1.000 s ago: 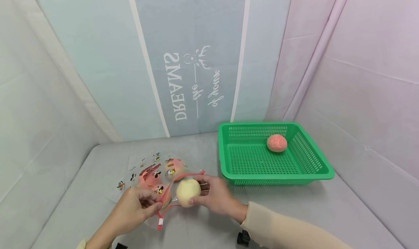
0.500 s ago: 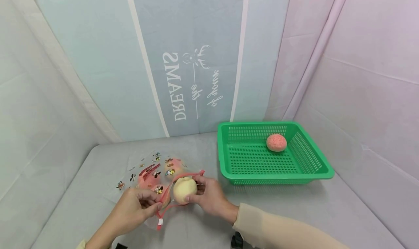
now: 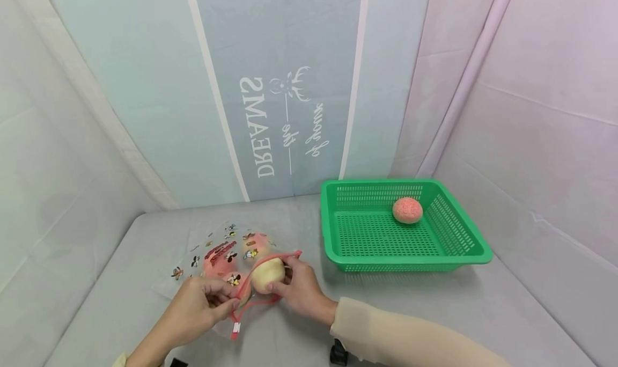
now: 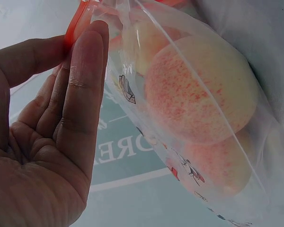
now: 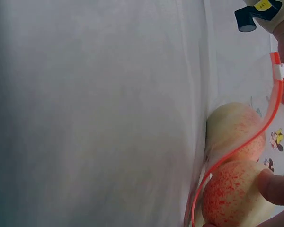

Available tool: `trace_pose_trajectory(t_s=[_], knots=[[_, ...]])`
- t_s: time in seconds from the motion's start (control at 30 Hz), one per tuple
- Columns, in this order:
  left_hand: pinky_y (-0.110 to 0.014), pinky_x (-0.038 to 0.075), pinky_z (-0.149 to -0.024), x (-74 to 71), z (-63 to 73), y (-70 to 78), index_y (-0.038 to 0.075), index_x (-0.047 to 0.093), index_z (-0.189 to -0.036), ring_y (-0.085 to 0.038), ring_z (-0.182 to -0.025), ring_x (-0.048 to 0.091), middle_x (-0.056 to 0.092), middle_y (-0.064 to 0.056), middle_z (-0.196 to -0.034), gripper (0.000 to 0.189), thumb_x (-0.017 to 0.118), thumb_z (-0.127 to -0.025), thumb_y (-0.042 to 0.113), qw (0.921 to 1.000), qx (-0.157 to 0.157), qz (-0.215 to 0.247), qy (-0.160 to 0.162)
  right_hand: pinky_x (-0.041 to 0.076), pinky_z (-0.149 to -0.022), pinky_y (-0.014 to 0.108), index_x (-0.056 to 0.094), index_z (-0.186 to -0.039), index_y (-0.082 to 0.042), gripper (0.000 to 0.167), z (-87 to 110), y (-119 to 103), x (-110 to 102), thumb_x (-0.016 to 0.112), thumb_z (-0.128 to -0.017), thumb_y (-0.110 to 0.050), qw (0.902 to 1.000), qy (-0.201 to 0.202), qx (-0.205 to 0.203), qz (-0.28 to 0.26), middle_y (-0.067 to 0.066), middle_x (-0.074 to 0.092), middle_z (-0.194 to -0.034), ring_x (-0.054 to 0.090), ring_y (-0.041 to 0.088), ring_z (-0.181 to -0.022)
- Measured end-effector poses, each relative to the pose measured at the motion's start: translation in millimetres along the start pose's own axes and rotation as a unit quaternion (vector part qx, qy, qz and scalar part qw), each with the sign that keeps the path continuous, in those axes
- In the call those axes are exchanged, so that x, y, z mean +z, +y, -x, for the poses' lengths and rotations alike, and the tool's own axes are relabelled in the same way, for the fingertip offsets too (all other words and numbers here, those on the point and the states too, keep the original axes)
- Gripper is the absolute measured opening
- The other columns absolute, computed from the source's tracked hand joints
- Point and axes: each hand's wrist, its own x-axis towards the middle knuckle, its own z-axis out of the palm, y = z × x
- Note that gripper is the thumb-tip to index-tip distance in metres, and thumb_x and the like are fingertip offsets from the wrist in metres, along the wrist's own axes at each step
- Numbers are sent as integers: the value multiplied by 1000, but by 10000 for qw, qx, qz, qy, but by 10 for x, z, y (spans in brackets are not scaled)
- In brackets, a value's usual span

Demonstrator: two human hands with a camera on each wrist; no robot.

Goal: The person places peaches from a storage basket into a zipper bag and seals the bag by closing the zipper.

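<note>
A clear zip bag with a red zip edge and cartoon prints lies on the grey surface, its mouth toward the right. My left hand pinches the red edge between thumb and fingers, near the white slider. My right hand grips a pale peach at the open mouth, thumb in front. Red speckles on this peach show in the right wrist view, where it sits against another peach. Several peaches show through the film in the left wrist view.
A green plastic basket stands to the right, with one pink speckled round fruit inside near its back. Fabric walls enclose the surface at the back and on both sides.
My right hand has moved left with the peach, from in front of the bag's mouth to inside it, behind the red edge. My left hand has kept its hold.
</note>
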Motion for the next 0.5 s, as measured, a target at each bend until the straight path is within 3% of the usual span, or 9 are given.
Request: trace_pose_trajectory(t_s=[0.5], knots=[[-28, 56, -56, 7, 2, -2, 9, 77, -85, -8, -65, 68, 71, 5, -72, 5, 80, -88, 6, 10000, 15, 66, -56, 50, -101, 43, 49, -136, 8, 48, -50, -21, 207, 72, -96, -5, 9967, 248, 7, 770, 18, 58, -127, 57, 30, -124]])
